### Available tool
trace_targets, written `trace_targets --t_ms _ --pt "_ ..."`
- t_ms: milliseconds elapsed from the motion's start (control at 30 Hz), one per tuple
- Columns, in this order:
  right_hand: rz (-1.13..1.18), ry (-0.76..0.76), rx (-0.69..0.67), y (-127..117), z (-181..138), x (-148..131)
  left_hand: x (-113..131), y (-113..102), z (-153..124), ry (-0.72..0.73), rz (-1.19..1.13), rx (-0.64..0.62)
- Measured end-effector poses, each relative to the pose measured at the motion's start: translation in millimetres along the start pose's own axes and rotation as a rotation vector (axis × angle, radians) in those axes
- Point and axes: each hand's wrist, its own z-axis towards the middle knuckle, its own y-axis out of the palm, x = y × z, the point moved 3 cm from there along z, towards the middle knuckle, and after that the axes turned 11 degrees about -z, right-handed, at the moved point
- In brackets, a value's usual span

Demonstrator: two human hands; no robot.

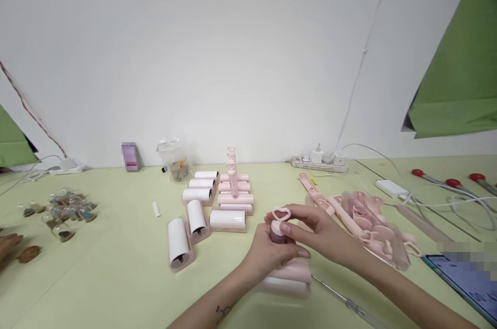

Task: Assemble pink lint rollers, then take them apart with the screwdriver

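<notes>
Both hands are closed around one pink lint-roller handle (277,226) with a heart-shaped loop pointing up. My left hand (267,251) wraps its darker, translucent lower part. The fingers of my right hand (310,223) pinch the pale pink collar just below the loop. Under my hands lies a pink and white lint roller (289,280), partly hidden. Ahead and to the left are several white rolls in pink cases, among them a white roll (177,241). Behind my hands lie pink lint rollers (235,198), with several heart-topped handles (232,174) in a line.
On the right are a pile of pink handle parts (373,220), a screwdriver (345,300), a phone (462,287) and red-ended tools (454,184). A power strip (320,163) stands by the wall. Another person's hand (8,246) is near small glass domes (70,207) at far left.
</notes>
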Motion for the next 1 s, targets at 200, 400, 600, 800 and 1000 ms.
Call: trace_targets --t_ms 200,400,600,800,1000 --pt "-0.141 -0.015 -0.019 -0.7 2.3 -2.1 -0.5 -1.4 -0.6 0.008 -0.104 -0.046" --pt "-0.149 -0.022 0.000 1.4 0.3 -8.5 -4.9 -6.9 0.0 0.001 -0.095 -0.086" --pt "-0.085 -0.058 0.155 12.7 4.1 -8.6 -9.2 -6.6 2.2 0.102 -0.109 -0.123" --pt "0.030 -0.017 0.161 22.2 3.6 -5.3 -19.9 -1.4 -0.1 0.130 -0.314 0.089" --pt "0.031 -0.068 0.119 19.4 12.4 -8.7 -19.3 1.8 -0.1 0.130 -0.307 0.128"
